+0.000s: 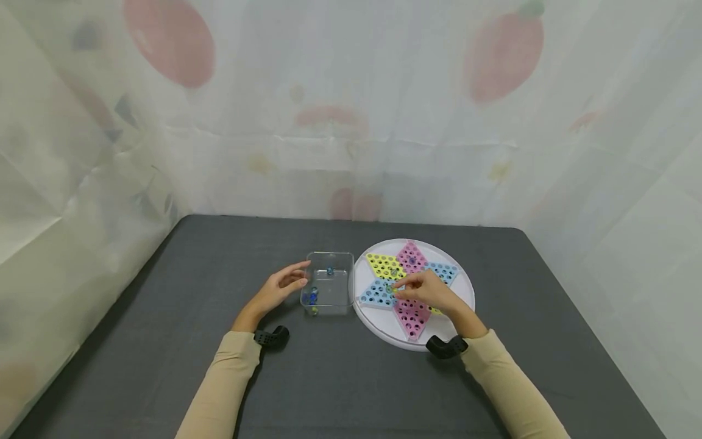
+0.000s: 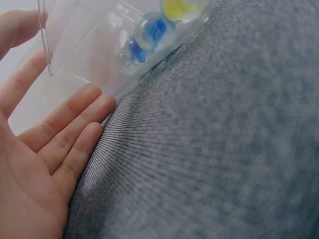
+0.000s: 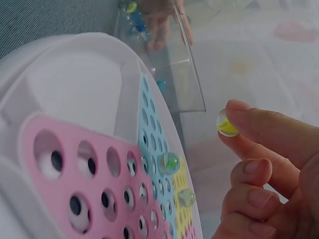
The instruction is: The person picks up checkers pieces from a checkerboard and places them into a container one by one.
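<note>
A round white board [image 1: 459, 286] with a star of pink, yellow and blue holed panels lies on the dark table. My right hand [image 1: 425, 291] hovers over its middle and pinches a yellow-green marble [image 3: 226, 124] between thumb and forefinger. Two more marbles [image 3: 169, 162] sit in holes of the board [image 3: 75, 89]. To the board's left stands a clear plastic box [image 1: 329, 283] with blue and yellow marbles [image 2: 149, 30] inside. My left hand [image 1: 282, 285] rests open against the box's left wall [image 2: 75, 45], fingers straight.
The dark grey table [image 1: 340, 378] runs out to the front and left of the box and board. A pale patterned curtain [image 1: 351, 110] hangs behind and on both sides. Black wrist mounts [image 1: 271, 337] sit on both forearms.
</note>
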